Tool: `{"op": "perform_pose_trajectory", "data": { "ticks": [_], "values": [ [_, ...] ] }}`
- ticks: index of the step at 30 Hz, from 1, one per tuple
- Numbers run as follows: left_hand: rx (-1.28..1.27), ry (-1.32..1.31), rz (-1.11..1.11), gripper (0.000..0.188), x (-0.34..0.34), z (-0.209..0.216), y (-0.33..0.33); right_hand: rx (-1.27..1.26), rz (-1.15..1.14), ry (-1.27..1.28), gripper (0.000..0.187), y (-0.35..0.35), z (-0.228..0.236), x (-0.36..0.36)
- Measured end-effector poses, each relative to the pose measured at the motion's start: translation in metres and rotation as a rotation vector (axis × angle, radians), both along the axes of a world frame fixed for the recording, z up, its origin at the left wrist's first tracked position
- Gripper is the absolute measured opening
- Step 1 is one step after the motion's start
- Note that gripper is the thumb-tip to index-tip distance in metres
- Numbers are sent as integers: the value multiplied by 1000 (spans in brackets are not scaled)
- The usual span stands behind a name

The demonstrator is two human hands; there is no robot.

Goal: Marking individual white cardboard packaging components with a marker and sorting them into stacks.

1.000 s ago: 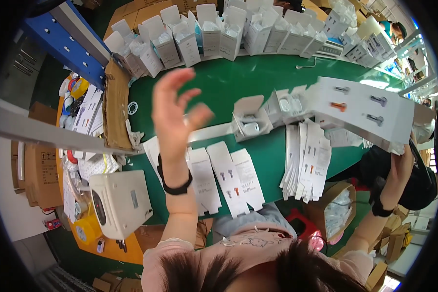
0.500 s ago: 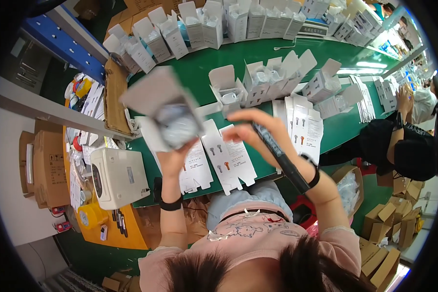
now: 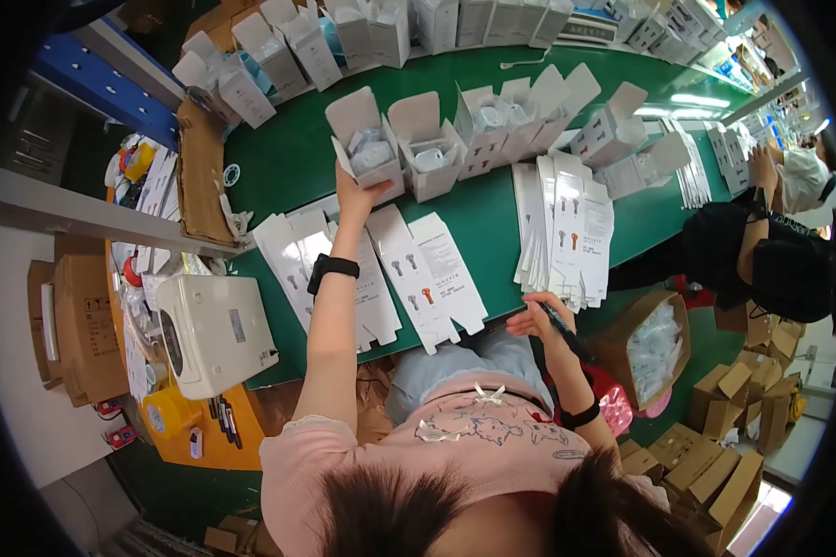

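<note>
My left hand (image 3: 355, 198) reaches across the green table (image 3: 297, 130) and grips the lower part of an open white box (image 3: 382, 174). Its flap stands up, and a clear-wrapped item (image 3: 372, 154) sits inside. Right beside it is another open white box (image 3: 434, 185) with a pale device in it. Over the near table edge, my right hand (image 3: 541, 320) holds a black marker (image 3: 567, 332) slanting between its fingers. Flattened printed cartons (image 3: 432, 278) lie between my hands, and a stack of more flat cartons (image 3: 567, 227) lies beyond my right hand.
Several open boxes (image 3: 502, 130) continue the row to the right, with a longer row of boxes (image 3: 381, 42) behind. A cream machine (image 3: 214, 334) and yellow tape dispenser (image 3: 167, 415) stand at left. A carton of clear bags (image 3: 655, 348) and a co-worker (image 3: 715, 246) are at right.
My left hand has carried the white box away from me to the end of the row of open boxes. My right hand has dropped back toward me with the marker.
</note>
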State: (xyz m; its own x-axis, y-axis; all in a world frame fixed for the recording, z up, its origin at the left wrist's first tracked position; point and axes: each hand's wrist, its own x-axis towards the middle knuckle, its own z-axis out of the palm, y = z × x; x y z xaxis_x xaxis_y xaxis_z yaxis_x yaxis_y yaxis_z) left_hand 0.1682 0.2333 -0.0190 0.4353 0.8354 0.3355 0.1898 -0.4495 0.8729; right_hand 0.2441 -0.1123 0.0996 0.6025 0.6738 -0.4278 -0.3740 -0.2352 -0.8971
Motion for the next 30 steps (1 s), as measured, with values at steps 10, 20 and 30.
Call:
{"op": "perform_pose_trajectory", "data": {
  "ticks": [10, 20, 30],
  "values": [
    [-94, 26, -122, 95, -8, -7, -7, 24, 146, -18, 22, 28, -23, 5],
    [-285, -415, 582, 84, -85, 40, 152, -111, 234, -347, 19, 33, -77, 3],
    [3, 56, 750, 100, -95, -34, 340, -269, 160, -224, 17, 30, -91, 13]
  ]
}}
